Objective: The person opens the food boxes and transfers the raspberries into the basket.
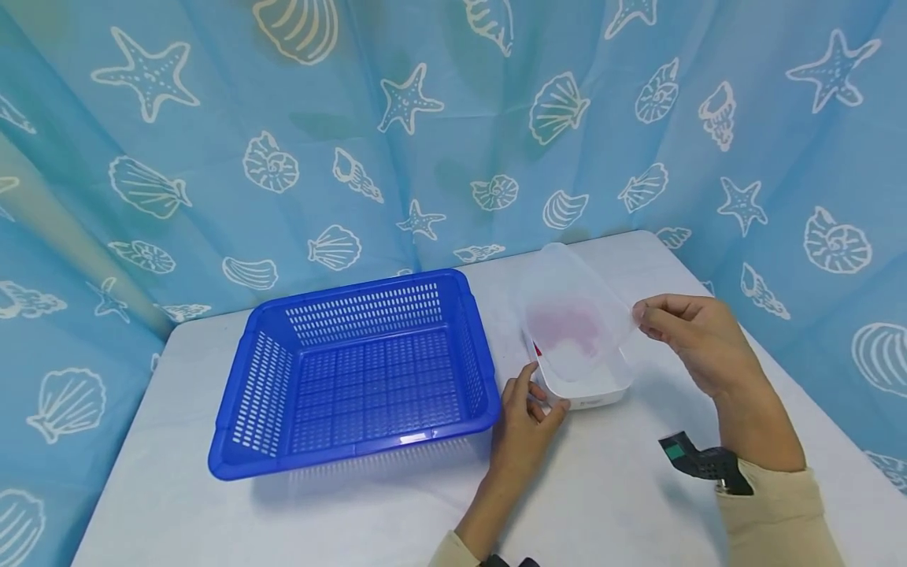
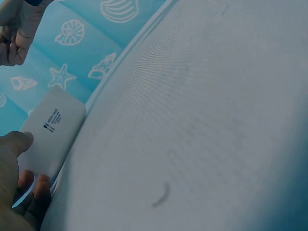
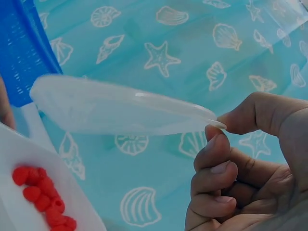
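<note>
Potentially, the translucent plastic lid (image 3: pixel 120 109) slips, right hand (image 1: pixel 697 339) pinching only its edge, left hand (image 1: pixel 523 421) gripping the white rectangular tub (image 1: pixel 602 399).

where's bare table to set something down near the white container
Bare tabletop lies in front of the white container, between left forearm and right forearm. Another free patch borders the near side of the blue basket and the left forearm. It's crowded at the container: the left hand blocks the near gap toward the basket, and the right hand holds the lid raised.
</note>
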### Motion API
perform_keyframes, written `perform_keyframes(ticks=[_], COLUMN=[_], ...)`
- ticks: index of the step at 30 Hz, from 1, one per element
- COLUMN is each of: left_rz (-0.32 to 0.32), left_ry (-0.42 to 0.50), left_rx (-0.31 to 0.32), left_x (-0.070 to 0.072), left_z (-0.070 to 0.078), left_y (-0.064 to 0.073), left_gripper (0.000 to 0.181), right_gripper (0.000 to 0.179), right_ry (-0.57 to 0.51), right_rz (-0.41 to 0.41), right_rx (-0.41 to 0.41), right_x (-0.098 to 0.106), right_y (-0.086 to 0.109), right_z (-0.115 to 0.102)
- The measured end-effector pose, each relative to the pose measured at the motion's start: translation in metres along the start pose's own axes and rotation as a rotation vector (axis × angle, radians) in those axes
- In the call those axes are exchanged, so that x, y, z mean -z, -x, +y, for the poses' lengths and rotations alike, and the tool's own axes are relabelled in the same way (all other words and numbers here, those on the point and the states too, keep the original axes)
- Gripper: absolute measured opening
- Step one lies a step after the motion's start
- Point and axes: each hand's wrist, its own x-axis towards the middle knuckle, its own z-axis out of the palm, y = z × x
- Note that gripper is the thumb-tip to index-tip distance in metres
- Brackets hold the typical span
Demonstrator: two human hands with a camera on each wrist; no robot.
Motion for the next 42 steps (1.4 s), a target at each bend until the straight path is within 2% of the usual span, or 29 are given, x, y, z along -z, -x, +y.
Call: perform_keyframes(ticks=[5,8,12,18,24,29,42], left_rz=[-0.023,-0.028,-0.035,-0.025,-0.055,-0.063,-0.070], left_ry=[-0.009,-0.008,0.008,0.009,-0.002,0.000,-0.016], left_rx=[0.031,0.045,0.042,0.008,0.025,0.054,0.055], left_x=[0.004,0.004,0.004,0.004,0.002,0.003,0.003], left_z=[0.000,0.000,0.000,0.001,0.000,0.001,0.002], left_y=[-0.002,-0.001,-0.001,-0.001,-0.001,0.000,0.001], left_gripper=[0.062,0.062,0.061,0.061,0.062,0.062,0.061], right_gripper=[0.032,0.027,0.021,0.020,0.021,0.024,0.025], right_ry=[0.055,0.041,0.055,0.186,0.268,0.297,0.336], right_rz=[0.044,0.051,0.096,0.218,0.318,0.349,0.420], right_rx=[0.118,0.184,0.216,0.207,0.190,0.140,0.117], right_x=[-0.001,-0.001,0.003,0.011,0.022,0.026,0.039], right_y=[-0.003,-0.004,-0.006,-0.011,-0.010,-0.008,-0.007], right_z=[-0.009,-0.016,-0.021,-0.017,-0.011,-0.007,0.002])
